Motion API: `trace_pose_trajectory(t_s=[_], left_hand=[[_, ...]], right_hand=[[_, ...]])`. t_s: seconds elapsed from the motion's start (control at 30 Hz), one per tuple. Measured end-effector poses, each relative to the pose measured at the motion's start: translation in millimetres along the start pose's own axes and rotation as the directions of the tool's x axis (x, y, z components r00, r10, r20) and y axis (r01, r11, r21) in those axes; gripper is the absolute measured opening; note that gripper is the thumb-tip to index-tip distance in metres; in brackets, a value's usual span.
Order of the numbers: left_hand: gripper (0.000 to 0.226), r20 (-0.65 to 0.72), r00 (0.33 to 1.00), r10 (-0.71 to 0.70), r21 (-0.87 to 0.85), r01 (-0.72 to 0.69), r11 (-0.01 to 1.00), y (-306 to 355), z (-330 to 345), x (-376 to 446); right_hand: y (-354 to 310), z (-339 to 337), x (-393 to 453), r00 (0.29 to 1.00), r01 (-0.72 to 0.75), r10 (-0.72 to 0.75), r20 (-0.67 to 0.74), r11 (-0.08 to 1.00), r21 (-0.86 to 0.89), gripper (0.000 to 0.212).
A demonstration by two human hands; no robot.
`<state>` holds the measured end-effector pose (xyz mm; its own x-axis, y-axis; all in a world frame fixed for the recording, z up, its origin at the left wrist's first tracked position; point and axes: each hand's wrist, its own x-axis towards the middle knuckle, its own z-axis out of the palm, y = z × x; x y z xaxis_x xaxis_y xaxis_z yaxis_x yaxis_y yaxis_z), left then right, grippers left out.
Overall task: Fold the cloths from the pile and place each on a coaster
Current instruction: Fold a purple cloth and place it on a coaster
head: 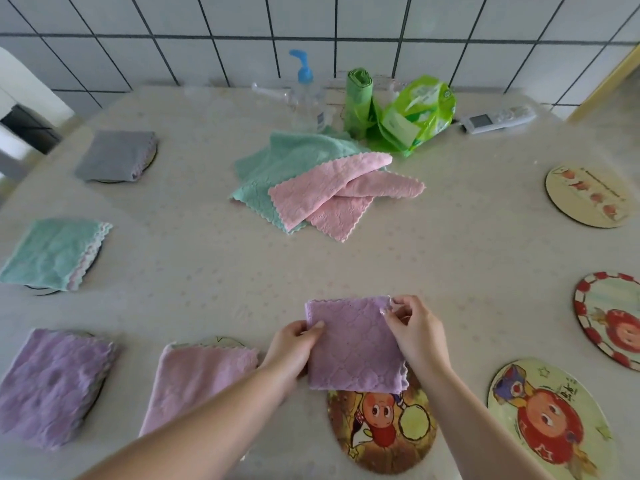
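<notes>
A folded purple cloth (355,344) hangs between both hands, its lower edge overlapping the top of a round cartoon coaster (381,431). My left hand (294,348) grips the cloth's left edge, thumb on top. My right hand (412,330) pinches its upper right corner. The pile (311,181) of unfolded mint and pink cloths lies mid-table. Folded cloths lie on coasters at the left: grey (116,155), mint (53,252), purple (52,382) and pink (201,379).
Three bare coasters lie on the right: a pale one (585,195), a red-rimmed one (609,317) and a green one (550,417). At the back stand a pump bottle (304,88), a green bag roll (358,102), a tissue pack (419,112) and a remote (498,119).
</notes>
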<state>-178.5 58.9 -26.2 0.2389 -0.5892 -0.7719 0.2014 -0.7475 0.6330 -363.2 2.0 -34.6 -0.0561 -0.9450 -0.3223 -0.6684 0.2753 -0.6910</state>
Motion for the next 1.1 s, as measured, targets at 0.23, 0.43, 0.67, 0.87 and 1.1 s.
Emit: trace_pose_trajectory(t_s=[0.23, 0.43, 0.67, 0.87, 1.1], left_hand=[[0.015, 0.075, 0.997, -0.032, -0.131, 0.042, 0.99, 8, -1, 1], [0.014, 0.122, 0.99, -0.069, -0.157, 0.088, 0.984, 14, -5, 3], [0.027, 0.144, 0.687, 0.713, 0.544, -0.656, 0.523, 1, -19, -8], [0.057, 0.675, 0.49, 0.551, 0.682, -0.699, -0.213, -17, 3, 5], [0.064, 0.722, 0.546, 0.425, 0.684, -0.655, -0.321, -21, -3, 30]], right_hand=[[-1, 2, -7, 0.998, -0.009, 0.006, -0.069, 0.999, -0.038, 0.004], [-9, 4, 0, 0.994, -0.045, 0.041, -0.105, 0.998, -0.037, 0.001], [-4, 8, -22, 0.954, 0.103, -0.113, -0.279, 0.994, -0.047, 0.015], [4, 35, -47, 0.899, 0.395, -0.437, -0.009, 0.821, -0.412, 0.047], [21, 42, -39, 0.93, 0.354, -0.341, 0.139, 0.727, -0.588, 0.052]])
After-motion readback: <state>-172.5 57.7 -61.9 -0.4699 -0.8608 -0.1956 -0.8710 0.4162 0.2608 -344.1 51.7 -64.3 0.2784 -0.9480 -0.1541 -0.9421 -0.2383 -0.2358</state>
